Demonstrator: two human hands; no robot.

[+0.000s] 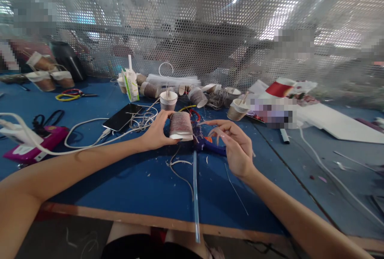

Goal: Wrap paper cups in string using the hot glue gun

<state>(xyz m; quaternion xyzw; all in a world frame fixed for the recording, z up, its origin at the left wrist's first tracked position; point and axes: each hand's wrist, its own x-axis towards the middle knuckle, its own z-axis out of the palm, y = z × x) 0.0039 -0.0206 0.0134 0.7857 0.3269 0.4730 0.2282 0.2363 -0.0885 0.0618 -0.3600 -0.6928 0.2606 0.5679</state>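
Cup (180,125) — just one — is in left hand (156,133).

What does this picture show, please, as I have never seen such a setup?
There is no machine here: a person works bare-handed, wearing the camera on their head, so this single picture looks forward and down. The left hand has a string-wrapped cup in its grip; the right hand is raised beside it, too blurred to tell whether it pinches anything. On the blue table lie a phone, a red-and-yellow-handled tool and a blue tool, with more cups towards the perforated screen.
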